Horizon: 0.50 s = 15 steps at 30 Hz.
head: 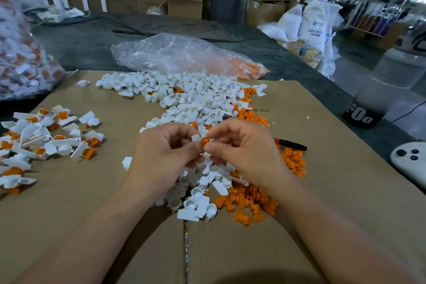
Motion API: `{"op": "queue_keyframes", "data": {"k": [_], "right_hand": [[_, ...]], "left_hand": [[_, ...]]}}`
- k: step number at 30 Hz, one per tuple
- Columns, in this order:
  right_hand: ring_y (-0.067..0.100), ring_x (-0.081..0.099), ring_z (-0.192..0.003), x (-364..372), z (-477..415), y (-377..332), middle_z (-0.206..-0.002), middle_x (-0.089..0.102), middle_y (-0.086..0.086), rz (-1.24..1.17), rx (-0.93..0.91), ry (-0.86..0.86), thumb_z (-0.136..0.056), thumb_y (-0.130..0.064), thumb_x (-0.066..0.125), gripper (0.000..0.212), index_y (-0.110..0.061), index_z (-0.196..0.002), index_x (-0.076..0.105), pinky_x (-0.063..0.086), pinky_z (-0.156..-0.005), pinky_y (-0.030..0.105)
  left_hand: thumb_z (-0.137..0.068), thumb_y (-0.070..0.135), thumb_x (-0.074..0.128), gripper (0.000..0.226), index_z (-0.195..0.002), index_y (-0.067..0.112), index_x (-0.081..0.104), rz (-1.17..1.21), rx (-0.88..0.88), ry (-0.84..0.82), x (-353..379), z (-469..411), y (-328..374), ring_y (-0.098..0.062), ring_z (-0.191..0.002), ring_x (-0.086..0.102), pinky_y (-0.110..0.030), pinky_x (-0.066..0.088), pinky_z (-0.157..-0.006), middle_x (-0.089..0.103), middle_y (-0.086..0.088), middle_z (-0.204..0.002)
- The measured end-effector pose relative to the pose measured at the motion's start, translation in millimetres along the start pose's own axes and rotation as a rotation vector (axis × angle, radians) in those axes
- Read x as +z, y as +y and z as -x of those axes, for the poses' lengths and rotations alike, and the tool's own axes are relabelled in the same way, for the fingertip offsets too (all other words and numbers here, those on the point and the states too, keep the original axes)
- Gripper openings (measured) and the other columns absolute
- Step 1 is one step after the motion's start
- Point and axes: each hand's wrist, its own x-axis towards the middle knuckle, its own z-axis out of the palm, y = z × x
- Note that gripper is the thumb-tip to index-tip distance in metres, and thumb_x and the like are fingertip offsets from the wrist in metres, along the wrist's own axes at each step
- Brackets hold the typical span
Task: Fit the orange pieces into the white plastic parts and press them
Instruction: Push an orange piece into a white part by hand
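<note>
Bare forearms (96,235) reach in from the bottom edge over a cardboard sheet (327,175) spread on the desk (92,39). The left grip (161,152) pinches a white plastic part (196,138). The right grip (244,147) pinches an orange piece (204,140) against its socket, apparently not yet seated. Fitting is the step in hand; next comes a straight, firm press. Heaps of loose white parts (184,97) and orange pieces (249,200) lie just beyond and beneath the grips, with finished assemblies (46,140) to the left. Both grips hide how deep the piece sits, and a white device (410,159) is cut off at right.
</note>
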Motion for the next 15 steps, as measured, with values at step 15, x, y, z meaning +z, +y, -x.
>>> {"op": "queue_keyframes", "data": {"k": [15], "right_hand": [[0.000, 0.060, -0.079, -5.4, 0.6, 1.2, -0.087, 0.062, -0.015, -0.005, -0.139, -0.042, -0.071, -0.009, 0.076, 0.037, -0.035, -0.094, 0.063, 0.053, -0.072, 0.017]], "left_hand": [[-0.055, 0.010, 0.068, 0.016, -0.067, 0.002, 0.062, 0.221, -0.123, -0.048, -4.6, -1.0, 6.2, -0.017, -0.042, 0.059, -0.019, 0.047, -0.041, 0.063, -0.012, -0.054]]}}
